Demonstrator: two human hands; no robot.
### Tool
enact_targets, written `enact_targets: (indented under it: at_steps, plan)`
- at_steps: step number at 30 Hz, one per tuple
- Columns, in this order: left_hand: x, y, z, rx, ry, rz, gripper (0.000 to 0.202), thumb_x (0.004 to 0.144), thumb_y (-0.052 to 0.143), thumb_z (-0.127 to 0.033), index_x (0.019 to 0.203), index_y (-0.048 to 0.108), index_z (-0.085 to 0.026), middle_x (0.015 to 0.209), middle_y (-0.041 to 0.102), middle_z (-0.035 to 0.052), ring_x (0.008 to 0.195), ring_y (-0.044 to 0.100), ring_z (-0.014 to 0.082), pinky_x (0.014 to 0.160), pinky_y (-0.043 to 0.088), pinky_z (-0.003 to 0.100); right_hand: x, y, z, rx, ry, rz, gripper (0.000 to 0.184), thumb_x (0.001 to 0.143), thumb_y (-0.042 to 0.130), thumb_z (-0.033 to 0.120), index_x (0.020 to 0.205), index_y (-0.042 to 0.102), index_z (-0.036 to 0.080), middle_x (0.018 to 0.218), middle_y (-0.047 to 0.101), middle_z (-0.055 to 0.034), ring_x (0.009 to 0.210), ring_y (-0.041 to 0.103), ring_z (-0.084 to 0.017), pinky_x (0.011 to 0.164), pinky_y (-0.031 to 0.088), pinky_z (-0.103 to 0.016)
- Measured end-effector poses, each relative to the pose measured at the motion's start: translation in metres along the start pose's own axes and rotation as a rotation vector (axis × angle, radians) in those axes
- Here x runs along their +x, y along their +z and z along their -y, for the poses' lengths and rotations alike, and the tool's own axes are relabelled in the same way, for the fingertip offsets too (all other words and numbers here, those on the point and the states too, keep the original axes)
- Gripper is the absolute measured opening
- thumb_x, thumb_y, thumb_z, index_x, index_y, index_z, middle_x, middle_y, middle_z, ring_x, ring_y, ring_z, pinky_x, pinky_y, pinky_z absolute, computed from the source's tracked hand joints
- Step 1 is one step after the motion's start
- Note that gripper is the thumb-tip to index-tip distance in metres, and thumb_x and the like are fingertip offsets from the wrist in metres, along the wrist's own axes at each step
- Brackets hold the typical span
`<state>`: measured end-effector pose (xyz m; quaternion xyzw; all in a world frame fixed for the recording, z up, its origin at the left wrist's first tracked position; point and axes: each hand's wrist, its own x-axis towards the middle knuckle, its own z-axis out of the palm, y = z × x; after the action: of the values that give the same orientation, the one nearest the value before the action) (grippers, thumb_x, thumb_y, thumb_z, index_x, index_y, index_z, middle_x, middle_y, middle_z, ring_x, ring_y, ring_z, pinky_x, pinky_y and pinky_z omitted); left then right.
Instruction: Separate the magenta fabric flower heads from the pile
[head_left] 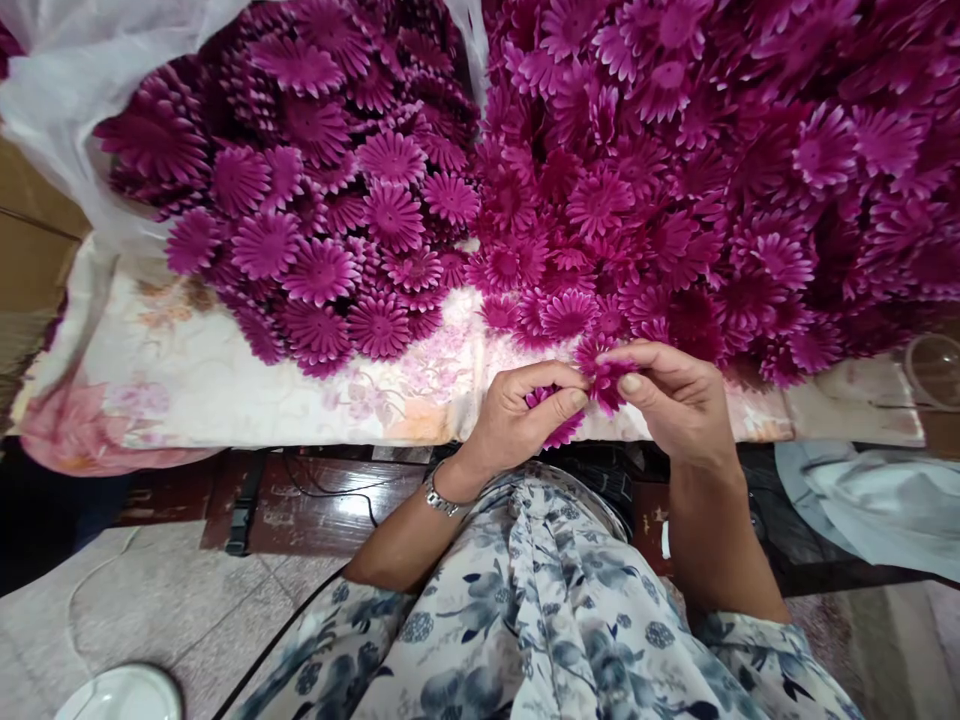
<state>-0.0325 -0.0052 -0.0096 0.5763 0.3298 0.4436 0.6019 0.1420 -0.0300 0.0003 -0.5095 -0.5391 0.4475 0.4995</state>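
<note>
Just above the near edge of the table, both hands meet at a small magenta artificial flower [606, 385]. My right hand [681, 398] pinches its petals between thumb and fingers. My left hand [525, 412] is closed, thumb and forefinger at the flower's left side. More magenta petals [562, 432] show below the left fingers, held in or under that hand. Whether they are one flower or several I cannot tell. Behind the hands lies a large heap of loose magenta flower heads [600, 205].
On the left, stacked purple flower heads [319, 270] spill from a white plastic bag [67, 110]. A floral cloth [187, 390] covers the table. A clear round container [934, 370] stands at the right edge, with pale fabric [877, 500] below. A dark strap with a buckle [241, 520] hangs under the table.
</note>
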Motion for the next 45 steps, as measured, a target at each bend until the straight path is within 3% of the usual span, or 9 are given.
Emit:
enact_targets:
  at_steps: [8, 13, 21, 24, 27, 29, 31, 36, 45]
  plan:
    - [-0.003, -0.001, -0.001, 0.006, -0.059, 0.028, 0.014, 0.080, 0.065, -0.031, 0.081, 0.069, -0.018, 0.078, 0.070, 0.0019, 0.071, 0.061, 0.0118, 0.069, 0.048, 0.024, -0.005, 0.006, 0.002, -0.253, -0.149, -0.106, 0.004, 0.081, 0.065, 0.025, 0.082, 0.065, 0.021, 0.072, 0.062, 0.0036, 0.062, 0.055, -0.007, 0.057, 0.041, -0.021]
    - [-0.003, -0.005, -0.002, 0.023, -0.069, -0.021, 0.021, 0.080, 0.066, -0.032, 0.095, 0.069, -0.018, 0.091, 0.072, 0.0038, 0.081, 0.064, 0.0131, 0.076, 0.049, 0.024, -0.003, 0.007, 0.004, -0.503, -0.272, -0.169, 0.025, 0.087, 0.056, 0.029, 0.065, 0.052, 0.018, 0.058, 0.044, 0.0056, 0.053, 0.040, -0.005, 0.052, 0.031, -0.021]
    - [-0.001, -0.002, -0.006, 0.095, -0.080, -0.010, 0.024, 0.081, 0.063, -0.035, 0.099, 0.068, -0.018, 0.086, 0.070, 0.0033, 0.073, 0.062, 0.0120, 0.071, 0.050, 0.024, 0.010, 0.007, 0.009, -0.748, -0.338, -0.286, 0.050, 0.091, 0.047, 0.037, 0.049, 0.028, 0.018, 0.047, 0.024, 0.0065, 0.043, 0.023, -0.004, 0.046, 0.019, -0.023]
    - [0.003, -0.007, -0.009, 0.170, -0.079, -0.120, 0.022, 0.082, 0.063, -0.033, 0.097, 0.069, -0.018, 0.084, 0.070, 0.0029, 0.071, 0.061, 0.0117, 0.069, 0.050, 0.024, 0.019, -0.004, 0.008, -1.072, -0.352, -0.424, 0.051, 0.090, 0.046, 0.046, 0.048, 0.039, 0.018, 0.046, 0.030, 0.0045, 0.045, 0.027, -0.006, 0.049, 0.020, -0.025]
    - [0.008, -0.015, -0.012, 0.269, -0.045, -0.251, 0.017, 0.081, 0.064, -0.030, 0.092, 0.070, -0.018, 0.087, 0.072, 0.0031, 0.077, 0.063, 0.0126, 0.074, 0.051, 0.025, 0.026, -0.012, 0.009, -1.283, -0.331, -0.520, 0.039, 0.088, 0.047, 0.050, 0.088, 0.065, 0.016, 0.066, 0.056, -0.0033, 0.060, 0.048, -0.013, 0.057, 0.032, -0.027]
    - [0.010, -0.017, -0.011, 0.296, -0.032, -0.261, 0.015, 0.081, 0.063, -0.029, 0.090, 0.070, -0.019, 0.090, 0.072, 0.0032, 0.083, 0.065, 0.0138, 0.079, 0.051, 0.026, 0.029, -0.011, 0.010, -1.318, -0.388, -0.497, 0.044, 0.087, 0.050, 0.049, 0.112, 0.060, 0.014, 0.090, 0.063, -0.0100, 0.080, 0.056, -0.020, 0.068, 0.040, -0.030]
    - [0.011, -0.017, -0.008, 0.295, -0.031, -0.238, 0.013, 0.081, 0.062, -0.027, 0.089, 0.070, -0.018, 0.091, 0.073, 0.0033, 0.086, 0.066, 0.0143, 0.082, 0.051, 0.026, 0.032, -0.002, 0.010, -1.326, -0.456, -0.416, 0.043, 0.087, 0.051, 0.047, 0.115, 0.059, 0.015, 0.101, 0.062, -0.0117, 0.091, 0.056, -0.022, 0.078, 0.042, -0.033]
    - [0.007, -0.011, 0.003, 0.236, -0.093, -0.199, 0.014, 0.082, 0.060, -0.026, 0.089, 0.068, -0.017, 0.081, 0.071, 0.0020, 0.073, 0.064, 0.0118, 0.070, 0.052, 0.024, 0.046, 0.022, 0.003, -1.413, -0.380, -0.139, 0.035, 0.084, 0.056, 0.049, 0.104, 0.062, 0.021, 0.103, 0.062, -0.0088, 0.091, 0.052, -0.024, 0.077, 0.037, -0.036]
    - [0.010, -0.010, 0.007, -0.065, -0.195, -0.244, 0.021, 0.081, 0.059, -0.026, 0.100, 0.061, -0.016, 0.073, 0.063, -0.0008, 0.056, 0.061, 0.0099, 0.056, 0.052, 0.024, 0.044, 0.009, -0.005, -1.218, -0.458, -0.117, 0.029, 0.089, 0.051, 0.037, 0.108, 0.063, 0.020, 0.099, 0.067, -0.0072, 0.091, 0.056, -0.021, 0.081, 0.041, -0.035]
